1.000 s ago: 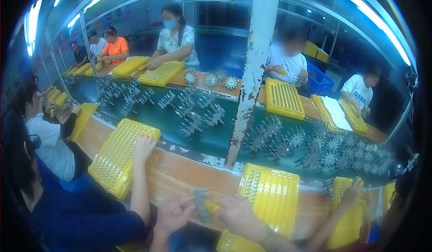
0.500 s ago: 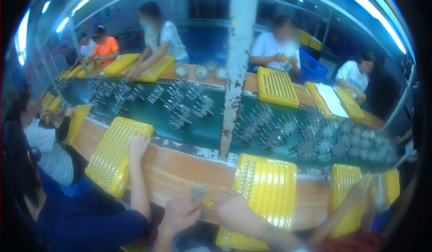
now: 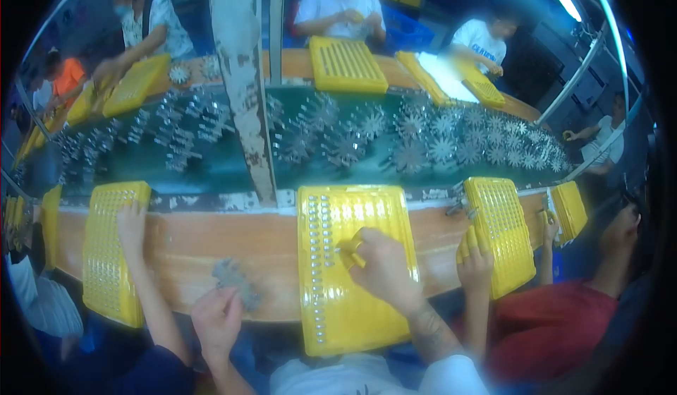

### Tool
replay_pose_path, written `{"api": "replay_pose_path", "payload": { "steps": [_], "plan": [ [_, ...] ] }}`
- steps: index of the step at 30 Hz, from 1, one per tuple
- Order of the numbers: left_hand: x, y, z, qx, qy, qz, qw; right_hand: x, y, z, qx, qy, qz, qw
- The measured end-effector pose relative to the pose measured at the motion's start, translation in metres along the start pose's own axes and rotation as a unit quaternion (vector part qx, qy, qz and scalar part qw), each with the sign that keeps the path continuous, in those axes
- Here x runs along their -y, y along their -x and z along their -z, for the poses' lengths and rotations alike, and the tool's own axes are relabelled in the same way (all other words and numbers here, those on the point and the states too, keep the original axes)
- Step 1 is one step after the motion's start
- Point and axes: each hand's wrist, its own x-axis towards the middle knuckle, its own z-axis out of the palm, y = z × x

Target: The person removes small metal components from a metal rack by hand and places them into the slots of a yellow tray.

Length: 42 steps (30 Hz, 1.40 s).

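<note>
My left hand (image 3: 217, 321), low at centre-left, is closed with its fingertips pinching a grey, spiky star-shaped metal piece (image 3: 236, 282) just above the wooden ledge. Over the yellow tray (image 3: 352, 324) in front of me is my right hand (image 3: 384, 264), its fingers pinched together with yellow covers on the fingertips. Whatever lies between those fingertips is too blurred to name. Small shiny metal parts (image 3: 319, 254) stand in rows in the tray's left columns, while its other pockets show bare yellow plastic.
A green conveyor belt (image 3: 233, 166) carries many star-shaped metal pieces (image 3: 430, 137). A rusty white post (image 3: 243, 77) rises at the belt's near edge. Neighbours' hands (image 3: 130, 226) (image 3: 476, 264) work at yellow trays (image 3: 106, 254) (image 3: 504, 240) on both sides. More people sit across the belt.
The view has swung right and down. My hands, close together before, are now apart: the left stays with the star-shaped piece, and the right has moved over the tray.
</note>
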Motion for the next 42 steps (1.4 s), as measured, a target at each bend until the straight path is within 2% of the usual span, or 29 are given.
{"api": "replay_pose_path", "payload": {
  "steps": [4,8,11,13,19,24,26,29,33,35,38,39,40,41,42],
  "plan": [
    [-0.005,-0.002,-0.007,0.028,0.008,-0.008,1.0,-0.029,0.018,-0.011,0.017,-0.005,-0.101,0.995],
    [-0.008,0.001,-0.014,0.033,0.034,0.02,0.999,-0.034,0.022,-0.018,0.054,-0.007,-0.116,0.992],
    [-0.004,0.001,-0.02,0.014,0.044,0.003,0.999,-0.029,0.018,-0.023,0.071,-0.005,-0.083,0.994],
    [-0.006,0.001,-0.021,0.016,0.034,-0.014,0.999,-0.025,0.016,-0.026,0.14,0.014,-0.054,0.989],
    [-0.011,0.005,-0.026,0.02,0.018,-0.016,1.0,-0.023,0.016,-0.031,0.207,0.037,-0.004,0.978],
    [-0.008,0.01,-0.03,0.021,0.011,-0.021,0.999,-0.029,0.016,-0.037,0.214,0.039,0.015,0.976],
    [-0.01,0.005,-0.036,0.011,0.026,-0.028,0.999,-0.032,0.019,-0.04,0.196,0.048,0.003,0.979],
    [-0.016,0.01,-0.034,0.006,0.037,0.016,0.999,-0.027,0.021,-0.041,0.202,0.044,-0.018,0.978],
    [-0.023,0.008,-0.03,0.012,0.028,0.0,1.0,-0.023,0.019,-0.035,0.215,0.086,-0.013,0.973],
    [-0.024,0.008,-0.027,0.005,0.029,-0.018,0.999,-0.022,0.023,-0.027,0.208,0.091,0.0,0.974],
    [-0.024,0.012,-0.023,0.0,0.048,0.003,0.999,-0.011,0.029,0.01,0.194,0.069,0.02,0.978],
    [-0.026,0.012,-0.022,-0.007,0.049,0.009,0.999,-0.008,0.028,0.027,0.199,-0.087,-0.028,0.976],
    [-0.028,0.012,-0.018,-0.014,0.05,0.016,0.999,-0.007,0.029,0.037,0.198,-0.239,-0.078,0.947],
    [-0.03,0.012,-0.017,-0.014,0.051,0.02,0.998,-0.017,0.034,0.036,0.202,-0.238,-0.078,0.947],
    [-0.032,0.011,-0.015,-0.015,0.042,0.007,0.999,-0.034,0.039,0.028,0.176,-0.468,-0.102,0.86]
  ]
}}
